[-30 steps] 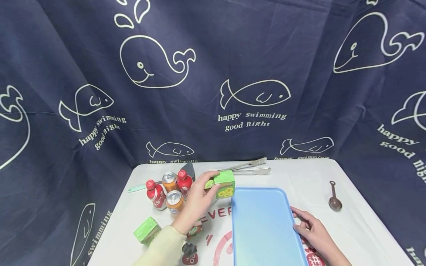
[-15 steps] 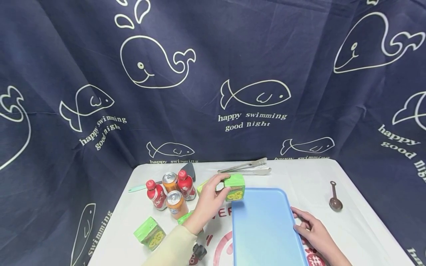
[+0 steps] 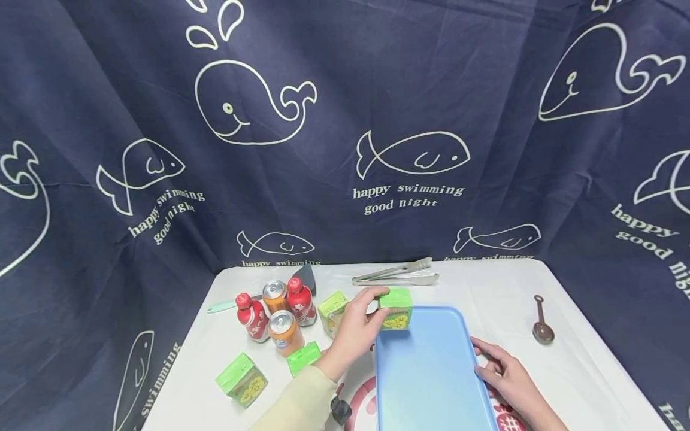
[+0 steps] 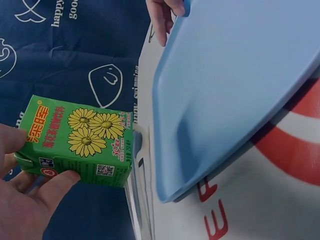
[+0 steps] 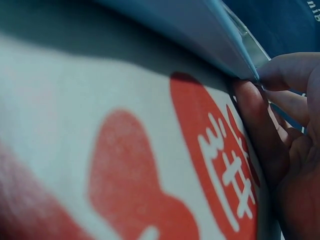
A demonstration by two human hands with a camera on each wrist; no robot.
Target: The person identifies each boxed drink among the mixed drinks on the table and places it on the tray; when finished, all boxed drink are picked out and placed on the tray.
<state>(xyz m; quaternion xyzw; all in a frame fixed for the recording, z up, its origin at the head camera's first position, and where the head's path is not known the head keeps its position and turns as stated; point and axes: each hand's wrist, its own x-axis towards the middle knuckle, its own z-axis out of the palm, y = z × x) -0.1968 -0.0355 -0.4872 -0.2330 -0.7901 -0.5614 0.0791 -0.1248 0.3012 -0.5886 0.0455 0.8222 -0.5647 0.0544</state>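
Observation:
My left hand [image 3: 356,323] grips a green drink carton [image 3: 397,309] by its near end. Yellow flowers are printed on the carton, plain to see in the left wrist view, where thumb and fingers [image 4: 60,187] clasp it from both sides. It is held over the far left corner of a shallow blue tray [image 3: 431,371], and its shadow falls on the tray's surface. At the tray's right edge, my right hand [image 3: 509,377] pinches the rim. The right wrist view has thumb and fingers [image 5: 252,102] meeting at the rim [image 5: 235,55], close over the white tablecloth.
Left of the tray stand more green cartons [image 3: 242,380], two red bottles [image 3: 302,301] and two orange cans [image 3: 286,333]. A spatula [image 3: 305,278] lies behind them. Metal tongs [image 3: 396,276] lie at the back; a brown measuring spoon [image 3: 542,330] lies right.
My left hand has carried the carton rightward, from beside the tray to over its far left corner. Cartons once behind that arm now show. The right hand stays at the rim.

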